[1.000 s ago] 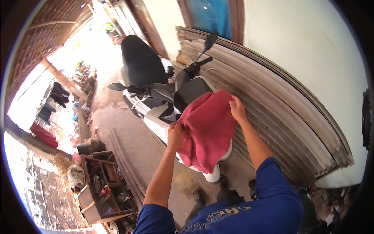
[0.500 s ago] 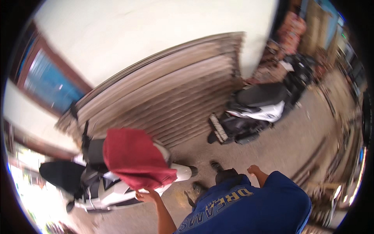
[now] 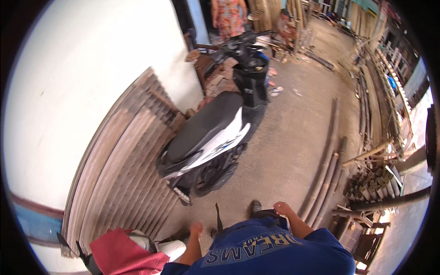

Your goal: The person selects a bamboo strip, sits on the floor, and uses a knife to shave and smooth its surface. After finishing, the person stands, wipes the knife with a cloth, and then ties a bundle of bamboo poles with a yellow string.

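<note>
My left hand (image 3: 197, 228) hangs by my left side, near a pale scooter (image 3: 172, 250) and the dark red cloth (image 3: 123, 251) draped over it. Nothing shows in that hand, but its fingers are small and smeared. Beside my waist, my right hand (image 3: 282, 209) is curled into a loose fist with no object visible in it. Ahead and to the left stands a black and white scooter (image 3: 206, 137), apart from both hands. Corrugated sheets (image 3: 121, 169) lean in a stack between it and the white wall.
A concrete path (image 3: 293, 119) runs ahead. Along its right side lie long bamboo poles (image 3: 323, 183) and a heap of cut bamboo pieces (image 3: 373, 188). A person in a patterned dress (image 3: 228, 18) stands beyond the scooter; another person (image 3: 285, 32) sits farther back. The white wall (image 3: 101, 68) bounds the left.
My view has swung right along the path. The red cloth and its scooter have slid to the lower left, and my left hand is now away from the cloth.
</note>
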A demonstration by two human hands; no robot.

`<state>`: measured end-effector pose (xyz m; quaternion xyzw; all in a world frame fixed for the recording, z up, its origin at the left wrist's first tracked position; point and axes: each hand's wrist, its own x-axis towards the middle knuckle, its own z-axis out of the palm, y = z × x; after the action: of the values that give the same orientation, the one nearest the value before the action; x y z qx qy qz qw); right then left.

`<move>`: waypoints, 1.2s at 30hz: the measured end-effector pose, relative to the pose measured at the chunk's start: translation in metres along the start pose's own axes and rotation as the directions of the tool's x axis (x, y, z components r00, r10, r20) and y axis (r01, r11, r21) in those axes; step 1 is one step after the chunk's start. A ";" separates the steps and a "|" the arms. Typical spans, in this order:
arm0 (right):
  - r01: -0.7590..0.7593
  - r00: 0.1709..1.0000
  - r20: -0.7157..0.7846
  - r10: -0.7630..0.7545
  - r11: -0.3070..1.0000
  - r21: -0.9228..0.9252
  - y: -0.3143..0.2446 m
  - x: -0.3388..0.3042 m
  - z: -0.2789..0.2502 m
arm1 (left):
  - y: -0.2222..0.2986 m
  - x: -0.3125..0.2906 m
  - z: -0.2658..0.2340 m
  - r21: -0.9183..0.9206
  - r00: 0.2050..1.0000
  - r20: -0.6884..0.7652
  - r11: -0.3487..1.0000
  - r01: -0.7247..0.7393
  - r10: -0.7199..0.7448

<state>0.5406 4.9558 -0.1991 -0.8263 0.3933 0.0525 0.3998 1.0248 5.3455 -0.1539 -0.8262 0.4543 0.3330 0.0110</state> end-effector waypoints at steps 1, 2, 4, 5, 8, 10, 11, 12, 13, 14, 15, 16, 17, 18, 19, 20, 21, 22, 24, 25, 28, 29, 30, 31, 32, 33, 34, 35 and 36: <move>-0.128 0.991 -0.037 0.130 0.991 0.050 0.017 0.002 -0.040 | 0.038 0.042 -0.025 -0.362 0.985 -0.004 0.918 0.159 -0.173; -0.250 0.964 -0.069 0.258 0.962 0.112 0.032 0.002 -0.079 | 0.078 0.081 -0.055 -0.766 0.936 -0.005 0.603 0.222 -0.351; -0.459 0.784 -0.228 0.577 0.787 0.412 0.042 -0.003 -0.140 | 0.161 0.135 -0.133 -0.948 0.877 -0.113 0.316 0.046 -0.466; -0.447 0.762 -0.292 0.578 0.796 0.409 0.046 0.005 -0.170 | 0.186 0.165 -0.156 -0.926 0.889 -0.217 0.372 -0.058 -0.402; -0.404 0.685 -0.434 0.585 0.801 0.443 0.061 0.031 -0.242 | 0.253 0.239 -0.211 -0.552 0.922 -0.341 0.833 -0.040 -0.182; -0.351 0.637 -0.458 0.620 0.763 0.543 0.062 0.056 -0.270 | 0.304 0.269 -0.237 -0.450 0.949 -0.279 0.893 0.007 -0.148; -0.357 0.627 -0.446 0.639 0.744 0.564 0.073 0.072 -0.272 | 0.321 0.292 -0.240 -0.417 0.962 -0.226 0.907 0.049 -0.156; -0.359 0.607 -0.444 0.659 0.726 0.587 0.096 0.084 -0.260 | 0.336 0.318 -0.240 -0.383 0.973 -0.174 0.921 0.074 -0.150; -0.357 0.594 -0.442 0.672 0.713 0.604 0.112 0.100 -0.260 | 0.346 0.342 -0.238 -0.387 0.984 -0.086 0.915 0.109 -0.154; -0.417 0.635 -0.353 0.687 0.690 0.592 0.107 0.117 -0.263 | 0.345 0.362 -0.231 -0.387 0.985 0.008 0.907 0.164 -0.175; -0.482 0.662 -0.259 0.703 0.665 0.570 0.098 0.128 -0.262 | 0.345 0.383 -0.223 -0.380 0.976 0.105 0.899 0.217 -0.191; -0.506 0.709 -0.217 0.671 0.698 0.507 0.098 0.134 -0.260 | 0.333 0.410 -0.199 -0.293 0.982 0.072 0.937 0.189 -0.175; -0.515 0.750 -0.177 0.637 0.730 0.449 0.102 0.144 -0.263 | 0.322 0.438 -0.179 -0.197 0.987 0.037 0.967 0.158 -0.154; -0.515 0.836 -0.046 0.546 0.811 0.277 0.107 0.156 -0.274 | 0.312 0.463 -0.163 -0.097 0.990 0.004 0.986 0.138 -0.138; -0.504 0.863 0.080 0.498 0.858 0.101 0.125 0.149 -0.284 | 0.336 0.491 -0.183 -0.160 0.979 0.166 0.976 0.147 -0.120; -0.462 0.881 0.048 0.472 0.830 0.313 0.152 0.140 -0.290 | 0.351 0.506 -0.198 -0.086 0.983 0.179 0.995 0.051 -0.035; -0.397 0.890 0.008 0.457 0.763 0.510 0.186 0.128 -0.298 | 0.367 0.522 -0.213 -0.015 0.979 0.197 0.998 -0.054 0.056; -0.336 0.920 -0.038 0.390 0.835 0.435 0.199 0.134 -0.315 | 0.383 0.534 -0.235 0.080 0.964 0.220 0.982 -0.169 0.148; -0.169 0.984 -0.060 0.166 0.984 -0.053 0.219 0.148 -0.366 | 0.427 0.550 -0.275 -0.372 0.986 -0.050 0.919 0.128 -0.157; -0.008 1.000 0.021 0.019 0.894 -0.449 0.227 0.167 -0.400 | 0.446 0.566 -0.298 -0.358 0.985 -0.119 0.931 0.073 -0.123; -0.502 0.852 0.035 0.523 0.793 0.345 0.252 0.239 -0.489 | 0.498 0.627 -0.337 -0.480 0.960 -0.222 0.876 0.042 -0.169; -0.601 0.745 0.136 0.653 0.568 0.562 0.263 0.262 -0.515 | 0.517 0.647 -0.345 -0.524 0.953 -0.231 0.850 0.048 -0.196; -0.638 0.619 0.265 0.739 0.276 0.719 0.272 0.282 -0.542 | 0.539 0.667 -0.356 -0.564 0.947 -0.241 0.825 0.043 -0.214; -0.607 0.611 0.206 0.764 0.286 0.742 0.276 0.313 -0.571 | 0.560 0.691 -0.366 -0.561 0.948 -0.239 0.827 0.039 -0.208; -0.576 0.598 0.147 0.788 0.295 0.762 0.280 0.347 -0.600 | 0.583 0.708 -0.370 -0.599 0.948 -0.186 0.795 0.097 -0.256; -0.557 0.622 0.146 0.769 0.303 0.773 0.294 0.377 -0.631 | 0.611 0.727 -0.379 -0.610 0.955 -0.147 0.784 0.118 -0.258; -0.536 0.644 0.145 0.751 0.308 0.786 0.311 0.404 -0.660 | 0.638 0.748 -0.385 -0.618 0.961 -0.106 0.774 0.138 -0.256; -0.508 0.687 0.077 0.723 0.402 0.762 0.316 0.436 -0.687 | 0.661 0.769 -0.388 -0.622 0.963 -0.099 0.771 0.137 -0.251; -0.479 0.719 0.010 0.695 0.485 0.731 0.324 0.458 -0.714 | 0.686 0.791 -0.386 -0.624 0.968 -0.084 0.770 0.134 -0.237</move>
<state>0.4679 4.0558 -0.1010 -0.4252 0.6973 -0.0834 0.5710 1.0021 4.2310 -0.1012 -0.8494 0.2366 0.3929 -0.2609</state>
